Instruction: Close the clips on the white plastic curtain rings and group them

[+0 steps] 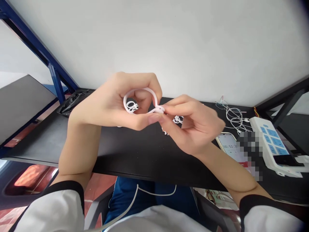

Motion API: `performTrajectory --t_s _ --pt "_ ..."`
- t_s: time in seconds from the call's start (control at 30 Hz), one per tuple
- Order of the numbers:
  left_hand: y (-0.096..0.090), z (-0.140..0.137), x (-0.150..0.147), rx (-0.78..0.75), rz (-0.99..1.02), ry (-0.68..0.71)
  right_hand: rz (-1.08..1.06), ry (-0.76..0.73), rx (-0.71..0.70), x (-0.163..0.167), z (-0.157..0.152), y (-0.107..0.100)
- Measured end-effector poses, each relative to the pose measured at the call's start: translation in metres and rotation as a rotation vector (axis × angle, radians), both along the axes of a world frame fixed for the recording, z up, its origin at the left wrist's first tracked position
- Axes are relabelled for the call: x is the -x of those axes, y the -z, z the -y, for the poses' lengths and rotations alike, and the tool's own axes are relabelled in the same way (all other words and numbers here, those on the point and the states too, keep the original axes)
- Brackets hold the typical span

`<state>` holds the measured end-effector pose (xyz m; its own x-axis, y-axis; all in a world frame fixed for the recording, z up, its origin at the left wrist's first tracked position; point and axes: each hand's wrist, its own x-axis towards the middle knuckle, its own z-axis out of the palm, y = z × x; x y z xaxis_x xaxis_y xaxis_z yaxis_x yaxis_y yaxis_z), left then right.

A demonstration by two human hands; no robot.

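A white cable point(127, 102), bent into a ring, is held up above the black table. My left hand point(120, 103) curls around this ring, its thumb and fingertips closing near the crossing point. There my right hand point(195, 124) pinches the folded part of the cable between thumb and index finger. The cable's ends cannot be made out. Behind my left hand, a small white coiled cable point(132, 106) shows through the ring. More white coiled pieces point(178, 120) lie on the table behind my right hand and are partly hidden by it.
The black table point(135, 161) meets a white wall point(169, 48). A black plastic bag point(70, 103) lies at the left. To the right are tangled white cables point(234, 117), a phone showing a timer point(227, 141) and a white power strip point(267, 138). Blue frame bars point(55, 80) stand left.
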<state>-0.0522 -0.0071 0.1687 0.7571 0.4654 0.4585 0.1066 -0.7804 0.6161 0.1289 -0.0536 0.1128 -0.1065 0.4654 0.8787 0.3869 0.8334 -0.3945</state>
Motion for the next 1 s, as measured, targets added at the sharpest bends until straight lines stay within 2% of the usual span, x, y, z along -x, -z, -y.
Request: performTrajectory --t_s 0.23,0.5,0.77,0.9,1.0 --pt "0.009 0.005 -0.009 -0.123 0.126 -0.113 0.205 0.120 0.076 -0.024 0.003 -0.020" --pt "0.009 0.007 -0.014 -0.215 0.049 -0.104 0.345 -0.034 -0.009 -0.039 0.001 -0.036" --pt "0.017 0.011 -0.020 -0.396 0.038 -0.199 0.435 -0.031 0.001 -0.051 -0.001 -0.043" --pt "0.022 0.012 -0.024 -0.452 -0.049 -0.237 0.486 -0.015 0.017 -0.058 0.002 -0.049" --pt "0.022 0.013 -0.026 -0.494 -0.114 -0.223 0.577 -0.003 0.086 -0.063 0.005 -0.055"
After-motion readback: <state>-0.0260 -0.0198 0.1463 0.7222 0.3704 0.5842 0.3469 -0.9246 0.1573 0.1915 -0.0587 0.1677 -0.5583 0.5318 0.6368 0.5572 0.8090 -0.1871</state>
